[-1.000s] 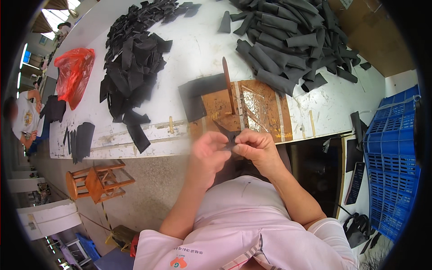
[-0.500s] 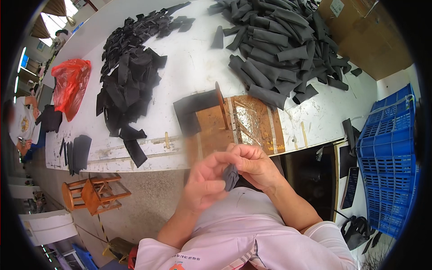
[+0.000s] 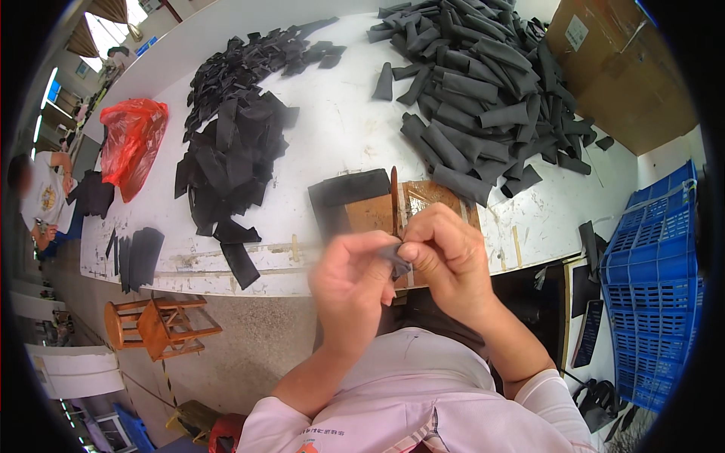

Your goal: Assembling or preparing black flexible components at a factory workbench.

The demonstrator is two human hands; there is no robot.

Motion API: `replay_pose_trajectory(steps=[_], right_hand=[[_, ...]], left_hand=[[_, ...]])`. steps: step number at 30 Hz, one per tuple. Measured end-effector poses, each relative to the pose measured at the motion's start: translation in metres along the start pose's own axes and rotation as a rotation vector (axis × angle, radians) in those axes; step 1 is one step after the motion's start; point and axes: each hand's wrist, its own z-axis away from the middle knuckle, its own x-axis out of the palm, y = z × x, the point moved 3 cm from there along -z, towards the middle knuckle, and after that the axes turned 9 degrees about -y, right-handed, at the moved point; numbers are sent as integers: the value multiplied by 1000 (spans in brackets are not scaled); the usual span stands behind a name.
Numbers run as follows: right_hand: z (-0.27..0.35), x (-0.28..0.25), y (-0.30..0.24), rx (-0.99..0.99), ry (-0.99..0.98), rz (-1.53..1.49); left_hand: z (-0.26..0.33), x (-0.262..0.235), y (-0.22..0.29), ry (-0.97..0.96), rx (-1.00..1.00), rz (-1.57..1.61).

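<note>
A small folded piece of dark grey fabric (image 3: 397, 261) is held between the fingers of both hands, above the front edge of the white table (image 3: 332, 128). My left hand (image 3: 351, 283), slightly blurred, pinches it from the left. My right hand (image 3: 447, 260) grips its other side with thumb and forefinger. Just beyond my hands lies a brown board (image 3: 370, 215) with clear tape on it, partly covered by my fingers. A thin rust-brown blade-like piece (image 3: 393, 198) stands upright on the board. Flat black fabric (image 3: 351, 189) lies on the board's left part.
Rolled grey fabric tubes (image 3: 483, 98) are heaped at the far right, flat black pieces (image 3: 234, 151) at the left. Around them are a red plastic bag (image 3: 134, 143), a cardboard box (image 3: 619, 75), blue crates (image 3: 651, 279), a wooden stool (image 3: 170, 328) and another person (image 3: 47, 192).
Both hands have moved up and away from my body with the fabric, now partly covering the board. The whole view has shifted slightly.
</note>
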Motion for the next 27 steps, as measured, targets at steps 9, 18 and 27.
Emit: replay_pose_trajectory(steps=[9, 18, 27], right_hand=[[-72, -35, -16, 285, -323, -748], [-54, 2, 59, 563, -310, -1082], [-64, 4, 59, 561, -467, -879]], left_hand=[[-59, 20, 53, -741, -327, 1583], [-71, -10, -28, -300, -524, 1442], [-77, -13, -29, -192, -517, 1697]])
